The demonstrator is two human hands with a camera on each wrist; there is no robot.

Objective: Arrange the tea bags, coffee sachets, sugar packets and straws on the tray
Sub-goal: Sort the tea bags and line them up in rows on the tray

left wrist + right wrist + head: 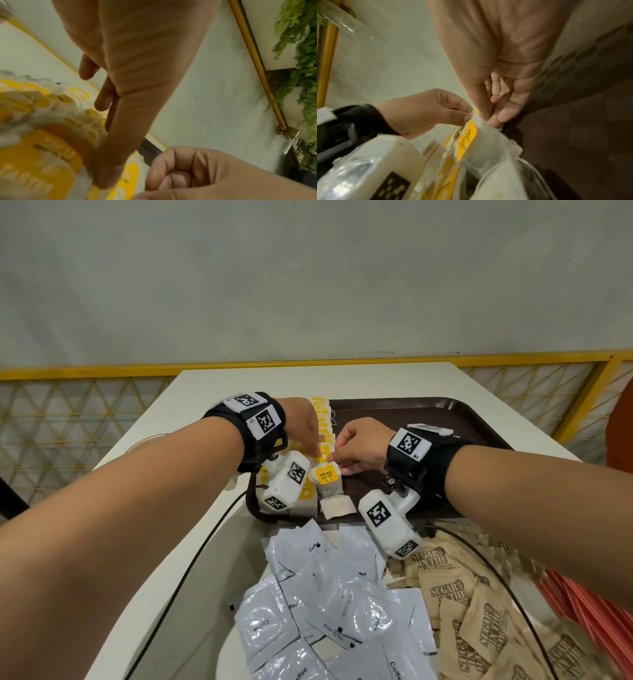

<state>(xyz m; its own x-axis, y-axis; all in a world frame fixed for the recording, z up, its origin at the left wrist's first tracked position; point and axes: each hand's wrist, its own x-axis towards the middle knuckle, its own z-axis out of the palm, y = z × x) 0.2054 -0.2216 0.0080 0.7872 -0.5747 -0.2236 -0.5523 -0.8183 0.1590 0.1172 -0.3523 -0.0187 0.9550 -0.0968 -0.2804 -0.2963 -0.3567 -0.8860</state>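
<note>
Right now both my hands meet over the row of tea bags (323,436) standing on edge along the left side of the brown tray (411,412). My left hand (303,428) reaches down onto the row with fingers mostly straight, the fingertips (109,175) pressing against the yellow-tagged bags. My right hand (359,450) comes in from the other side, its thumb and fingers (501,116) pinching the top edge of one tea bag (481,129) at the near end of the row; the left hand's fingertips touch that same spot. Just below my hands, one bag with a yellow "RELAX" tag (327,475) stands upright, and another bag (337,506) lies flat on the tray beside it.

Nearer to me than my hands, off the tray, a heap of silvery coffee sachets (329,594) lies under my left forearm's side, and a heap of brown sugar packets (479,611) lies under my right forearm. Red straws (582,607) show just beyond my right arm. All of this rests on the white desk (205,392).
</note>
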